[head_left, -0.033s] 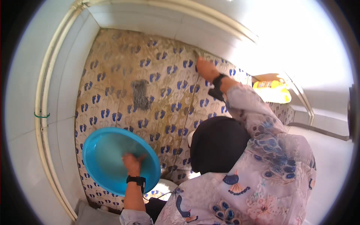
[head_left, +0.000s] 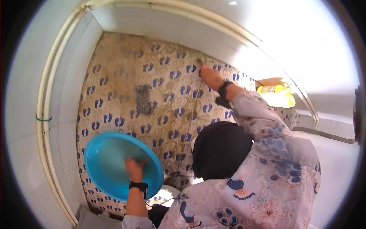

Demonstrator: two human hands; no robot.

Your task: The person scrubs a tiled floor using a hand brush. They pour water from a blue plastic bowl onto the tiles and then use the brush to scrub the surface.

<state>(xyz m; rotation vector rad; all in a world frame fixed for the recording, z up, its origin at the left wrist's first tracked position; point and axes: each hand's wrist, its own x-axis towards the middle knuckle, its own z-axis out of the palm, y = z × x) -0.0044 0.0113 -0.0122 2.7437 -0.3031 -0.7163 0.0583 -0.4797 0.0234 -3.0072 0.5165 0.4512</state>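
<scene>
Apparent step: scrubbing floor [head_left: 171,122], right hand [head_left: 211,76] at one o'clock; next: firm pressure. Left hand [head_left: 134,169] in basin [head_left: 91,168], eight o'clock; neither grip discernible.

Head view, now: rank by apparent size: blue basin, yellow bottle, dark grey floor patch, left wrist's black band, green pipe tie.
1. Blue basin
2. Yellow bottle and dark grey floor patch: too close to rank
3. Black band on the left wrist
4. Green pipe tie

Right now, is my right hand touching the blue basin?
Apart: the head view plainly shows footprint-patterned floor between the right hand and the blue basin.
</scene>
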